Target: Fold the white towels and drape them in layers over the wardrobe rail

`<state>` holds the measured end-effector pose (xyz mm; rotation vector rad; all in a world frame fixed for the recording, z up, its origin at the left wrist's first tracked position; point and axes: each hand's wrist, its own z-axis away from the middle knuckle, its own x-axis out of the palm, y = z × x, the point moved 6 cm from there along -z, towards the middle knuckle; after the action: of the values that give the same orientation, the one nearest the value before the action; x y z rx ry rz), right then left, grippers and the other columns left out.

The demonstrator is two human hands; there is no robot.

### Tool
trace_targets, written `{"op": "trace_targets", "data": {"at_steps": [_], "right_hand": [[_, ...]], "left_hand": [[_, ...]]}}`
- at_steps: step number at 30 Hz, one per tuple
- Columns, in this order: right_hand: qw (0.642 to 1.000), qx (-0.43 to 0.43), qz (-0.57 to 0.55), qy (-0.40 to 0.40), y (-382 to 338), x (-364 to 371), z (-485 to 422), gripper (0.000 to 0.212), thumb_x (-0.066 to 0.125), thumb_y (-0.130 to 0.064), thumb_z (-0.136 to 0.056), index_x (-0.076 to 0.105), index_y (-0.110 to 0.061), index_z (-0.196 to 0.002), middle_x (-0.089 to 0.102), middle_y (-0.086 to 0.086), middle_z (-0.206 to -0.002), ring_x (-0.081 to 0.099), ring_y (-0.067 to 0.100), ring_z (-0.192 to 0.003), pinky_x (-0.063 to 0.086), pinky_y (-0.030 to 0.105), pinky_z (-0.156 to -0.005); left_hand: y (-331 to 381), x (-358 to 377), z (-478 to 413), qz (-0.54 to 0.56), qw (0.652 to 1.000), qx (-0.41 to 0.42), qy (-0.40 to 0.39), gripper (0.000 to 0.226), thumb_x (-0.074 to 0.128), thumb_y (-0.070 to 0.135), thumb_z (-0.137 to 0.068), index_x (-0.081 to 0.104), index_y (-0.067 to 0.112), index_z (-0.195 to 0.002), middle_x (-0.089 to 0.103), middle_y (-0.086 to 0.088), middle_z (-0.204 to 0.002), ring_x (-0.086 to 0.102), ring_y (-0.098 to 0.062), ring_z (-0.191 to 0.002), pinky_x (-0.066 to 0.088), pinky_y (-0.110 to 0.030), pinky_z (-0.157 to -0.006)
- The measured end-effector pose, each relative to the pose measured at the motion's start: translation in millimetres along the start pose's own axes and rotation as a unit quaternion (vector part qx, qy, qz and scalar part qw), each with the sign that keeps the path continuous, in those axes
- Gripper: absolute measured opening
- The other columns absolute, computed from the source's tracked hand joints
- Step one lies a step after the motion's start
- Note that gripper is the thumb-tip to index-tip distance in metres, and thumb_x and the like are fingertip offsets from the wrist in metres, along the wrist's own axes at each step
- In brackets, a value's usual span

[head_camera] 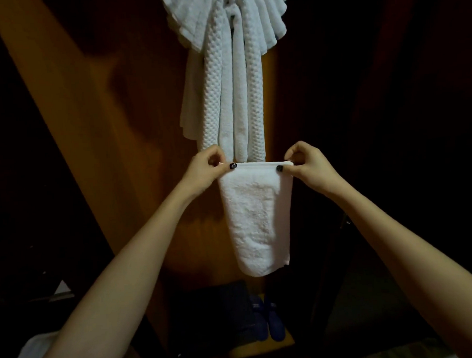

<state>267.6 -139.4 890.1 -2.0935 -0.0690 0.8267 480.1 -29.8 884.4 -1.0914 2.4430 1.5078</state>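
Inside a bedroom or guest-room wardrobe: wooden back panel, hanging white towels, dark slippers below.

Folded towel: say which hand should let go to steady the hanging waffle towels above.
Left, probably. The left hand sits directly under the waffle towels' lower ends; the right hand lies past their right edge. Both pinch the folded towel's top corners.

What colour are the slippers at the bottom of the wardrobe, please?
Dark blue slippers, best seen in the head view.
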Motion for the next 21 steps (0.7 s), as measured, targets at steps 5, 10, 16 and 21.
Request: {"op": "trace_targets", "data": {"at_steps": [5,10,16,21], "right_hand": [[0.994,-0.026,0.088,-0.062,-11.2,16.7,0.2,0.007,0.063,-0.017,-0.092,0.068,-0.013,-0.095,0.066,0.000,-0.093,0.061,0.015,-0.089,0.048,0.034,-0.080],[0.996,-0.032,0.069,-0.055,-14.9,29.5,0.2,0.005,0.060,-0.014,-0.094,0.063,-0.010,-0.093,0.061,-0.001,-0.089,0.056,0.013,-0.084,0.044,0.031,-0.077],[0.994,-0.052,0.064,-0.068,-19.8,39.6,3.9,0.006,0.062,-0.010,-0.091,0.065,-0.005,-0.091,0.062,0.001,-0.084,0.054,0.009,-0.076,0.042,0.024,-0.070],[0.990,-0.078,0.080,-0.086,-24.0,46.1,14.3,0.008,0.062,-0.007,-0.090,0.062,-0.013,-0.086,0.054,-0.011,-0.074,0.050,0.001,-0.066,0.037,0.012,-0.063]], "left_hand": [[-6.9,-10.2,5.0,-0.010,0.999,-0.028,-0.024,0.018,0.071,0.002,-0.084,0.063,0.018,-0.086,0.051,0.000,-0.070,0.046,0.001,-0.063,0.036,-0.013,-0.062],[-10.1,-16.1,6.9,-0.194,0.978,-0.019,-0.077,0.013,0.072,0.017,-0.084,0.076,0.015,-0.096,0.071,0.003,-0.096,0.062,-0.012,-0.097,0.047,-0.030,-0.091],[1.8,1.7,7.7,-0.285,0.947,-0.004,-0.146,0.017,0.071,0.036,-0.084,0.075,0.025,-0.097,0.072,0.009,-0.093,0.063,-0.010,-0.091,0.052,-0.041,-0.084],[8.4,30.9,16.8,-0.194,0.963,-0.024,-0.185,0.015,0.066,0.032,-0.090,0.072,0.022,-0.100,0.068,0.012,-0.075,0.065,-0.009,-0.060,0.056,-0.033,-0.059]]}}
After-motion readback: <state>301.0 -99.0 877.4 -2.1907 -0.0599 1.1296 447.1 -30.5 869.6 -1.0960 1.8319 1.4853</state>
